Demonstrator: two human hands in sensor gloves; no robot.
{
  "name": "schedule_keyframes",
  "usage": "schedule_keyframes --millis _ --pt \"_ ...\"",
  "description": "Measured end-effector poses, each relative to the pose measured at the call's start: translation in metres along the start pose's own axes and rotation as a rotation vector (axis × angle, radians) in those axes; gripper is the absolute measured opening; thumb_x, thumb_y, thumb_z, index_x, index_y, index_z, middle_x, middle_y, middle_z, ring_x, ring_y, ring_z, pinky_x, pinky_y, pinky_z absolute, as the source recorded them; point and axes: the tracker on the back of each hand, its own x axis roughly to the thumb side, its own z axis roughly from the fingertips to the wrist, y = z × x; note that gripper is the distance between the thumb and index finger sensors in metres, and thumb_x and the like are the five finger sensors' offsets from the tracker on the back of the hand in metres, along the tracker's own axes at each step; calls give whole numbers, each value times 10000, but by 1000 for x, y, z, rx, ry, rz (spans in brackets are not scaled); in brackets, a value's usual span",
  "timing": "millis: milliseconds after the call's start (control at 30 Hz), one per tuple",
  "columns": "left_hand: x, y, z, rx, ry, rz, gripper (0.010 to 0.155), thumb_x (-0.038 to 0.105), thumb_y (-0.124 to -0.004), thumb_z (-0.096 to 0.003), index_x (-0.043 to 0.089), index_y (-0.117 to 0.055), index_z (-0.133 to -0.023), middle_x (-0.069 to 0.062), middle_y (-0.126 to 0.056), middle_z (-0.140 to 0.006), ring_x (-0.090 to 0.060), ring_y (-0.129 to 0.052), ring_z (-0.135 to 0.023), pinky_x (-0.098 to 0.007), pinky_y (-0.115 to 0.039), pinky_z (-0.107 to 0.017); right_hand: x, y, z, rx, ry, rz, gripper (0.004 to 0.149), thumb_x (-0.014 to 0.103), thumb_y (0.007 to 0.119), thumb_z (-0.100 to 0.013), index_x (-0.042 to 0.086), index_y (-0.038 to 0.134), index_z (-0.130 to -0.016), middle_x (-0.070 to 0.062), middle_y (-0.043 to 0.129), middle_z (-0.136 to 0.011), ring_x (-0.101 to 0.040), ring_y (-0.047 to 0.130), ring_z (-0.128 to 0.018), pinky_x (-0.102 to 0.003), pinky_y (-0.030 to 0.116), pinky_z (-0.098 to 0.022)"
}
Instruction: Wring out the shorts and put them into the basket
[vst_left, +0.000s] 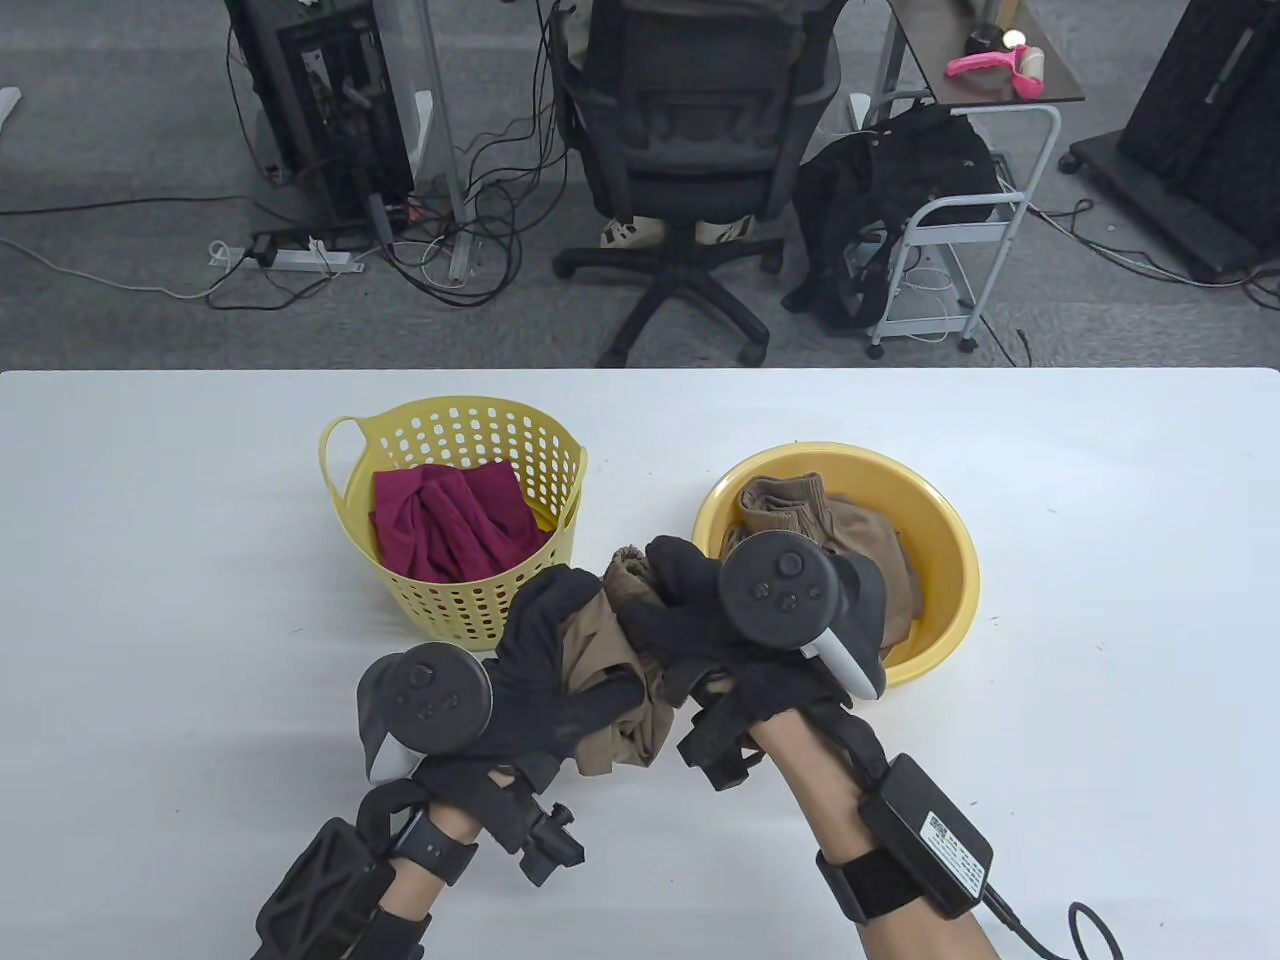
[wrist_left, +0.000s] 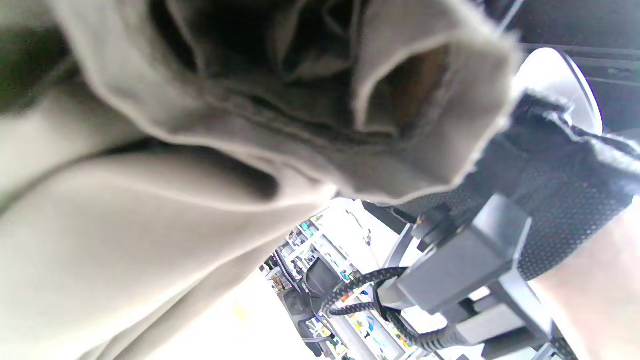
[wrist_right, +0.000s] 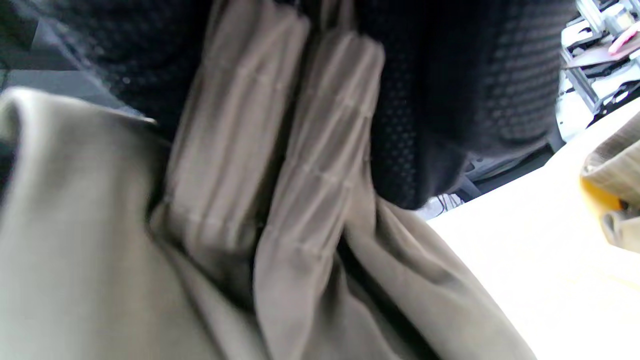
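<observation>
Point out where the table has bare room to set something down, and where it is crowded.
Bare table runs left of the basket, right of the basin, and along the far edge behind both. The crowded part is the middle: both hands, left and right, grip the shorts in front of the narrow gap between basket and basin.

Tan shorts fill most of the right wrist view, bunched into folds, with 2 ribbed bands of the fabric running side by side down from the top. Black mesh glove fabric of the right hand presses against the shorts at their upper right, and dark glove also lies at their upper left. Right of the shorts is the white table, and beyond it, at the frame's edge, a yellow basin rim with more tan cloth over it.
</observation>
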Motion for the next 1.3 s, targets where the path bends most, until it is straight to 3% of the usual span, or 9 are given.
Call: schedule_keyframes --millis 200,567,967,1300 --pt "3 -3 -1 -2 -32 -52 1229 509 -943 -422 42 -30 -1099 -428 -50 -1127 -719 -269 -1037 -716 -414 -702 6 7 3 21 -15 -52 639 411 903 -492 -51 736 -899 -234 942 -719 -375 1086 -467 -393 970 -351" --pt "11 2 1 82 -37 -207 1346 518 -1058 -332 -5 -89 -1105 -413 -269 -1153 -684 -540 -1036 -731 -548 -671 22 13 7 11 -82 -68 605 396 900 -494 -52 759 -875 -250 952 -699 -379 1107 -442 -384 999 -327" --pt "8 7 1 127 -13 -259 1190 509 -1060 -391 32 -247 -1117 -282 -536 -1116 -535 -775 -974 -676 -675 -645 27 15 9 51 -135 -109 562 373 901 -493 -59 797 -837 -282 960 -662 -405 1110 -423 -402 1005 -313" --pt "9 13 2 142 -36 -274 964 494 -1021 -460 103 -395 -1081 -215 -669 -1056 -455 -889 -904 -644 -744 -627 15 12 9 81 -133 -193 539 441 865 -516 11 812 -837 -238 943 -718 -414 1058 -521 -448 931 -398"
